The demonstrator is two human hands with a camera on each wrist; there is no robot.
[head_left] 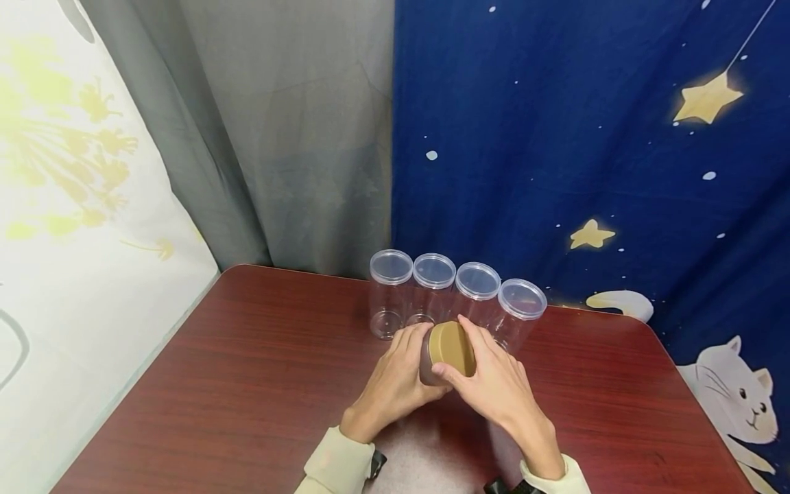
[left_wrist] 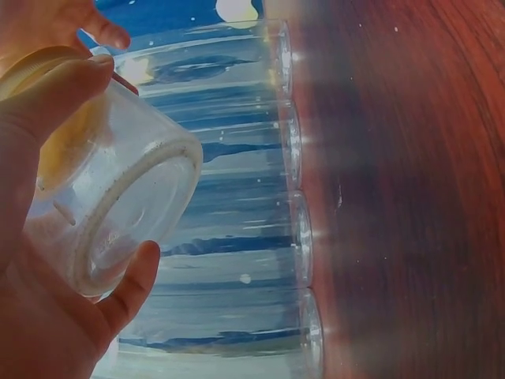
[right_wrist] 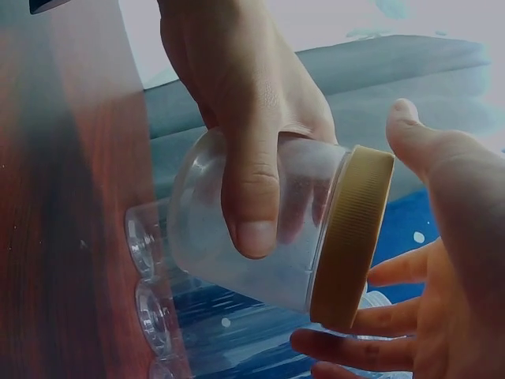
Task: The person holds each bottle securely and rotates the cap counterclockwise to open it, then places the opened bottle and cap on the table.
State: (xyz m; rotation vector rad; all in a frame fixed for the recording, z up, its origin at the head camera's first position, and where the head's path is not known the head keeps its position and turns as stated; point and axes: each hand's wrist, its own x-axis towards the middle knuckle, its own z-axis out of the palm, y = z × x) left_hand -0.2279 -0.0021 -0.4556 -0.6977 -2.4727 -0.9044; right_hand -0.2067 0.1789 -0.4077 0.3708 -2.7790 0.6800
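A clear, round jar [right_wrist: 300,229] with a gold-brown ribbed screw lid [head_left: 453,346] is held tilted above the table. My left hand [head_left: 398,374] grips its body, thumb on one side and fingers round the other, as the left wrist view shows. My right hand [head_left: 500,377] is at the lid [right_wrist: 353,237], thumb and fingers spread about its rim. In the right wrist view its fingers are fairly straight beside the lid, and the thumb stands a little off the edge. Whether every fingertip touches is unclear. The jar looks see-through, with nothing plain inside.
Several tall clear jars with clear lids [head_left: 478,280] stand in a row behind my hands, near the far edge of the reddish-brown table [head_left: 247,384]. Behind the table hang a grey curtain [head_left: 308,137] and a blue starry curtain [head_left: 555,171]. A white patterned cloth [head_left: 80,274] is at left.
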